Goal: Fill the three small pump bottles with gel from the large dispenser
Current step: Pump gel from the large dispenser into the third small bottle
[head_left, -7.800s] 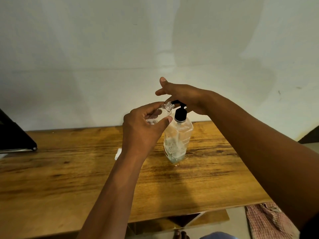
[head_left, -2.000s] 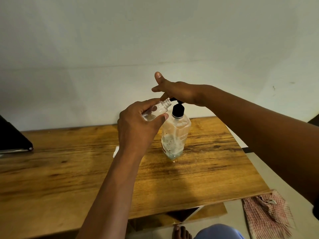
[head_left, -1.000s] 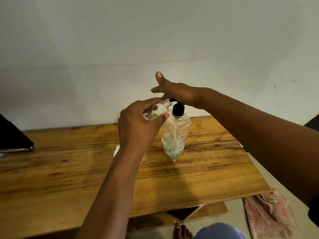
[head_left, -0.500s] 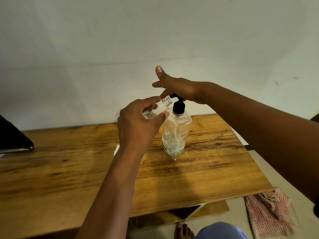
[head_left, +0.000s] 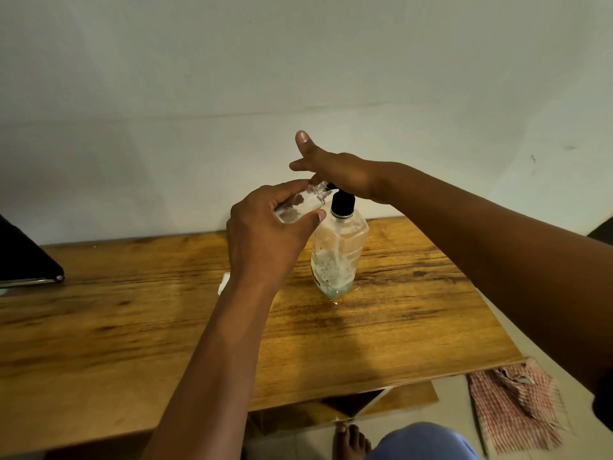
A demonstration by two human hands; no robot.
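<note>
A pale plastered wall point(head_left: 298, 78) fills the upper half of the view, and below it a wooden table point(head_left: 99, 327) with a strong dark grain runs from the left edge to a corner at the right. Under the table's near edge a lower wooden shelf point(head_left: 408, 398) shows, with a bare foot point(head_left: 351, 441) and a blue-clad knee point(head_left: 424, 441) on the floor in front of it. To the right of the table a red-and-white checked cloth point(head_left: 514, 406) lies crumpled on the floor. At the far left a dark flat object with a metal edge point(head_left: 23, 260) juts over the table; what it is cannot be told. The large dispenser point(head_left: 338, 254), a clear bottle with a black pump collar and gel low in its body, stands upright near the middle of the table. The right hand point(head_left: 338, 171) lies over the top of its pump, pressing with fingers straight and the thumb lifted; the hand hides the pump head almost wholly. The left hand point(head_left: 265, 234) grips a small clear bottle point(head_left: 302, 204), fingers and thumb curled round it, holding it tilted in the air with its open threaded neck right at the dispenser's spout, just beside the black collar. A little gel shows inside it. The left forearm crosses the table and covers most of a small white object point(head_left: 225, 283) lying behind the wrist.
</note>
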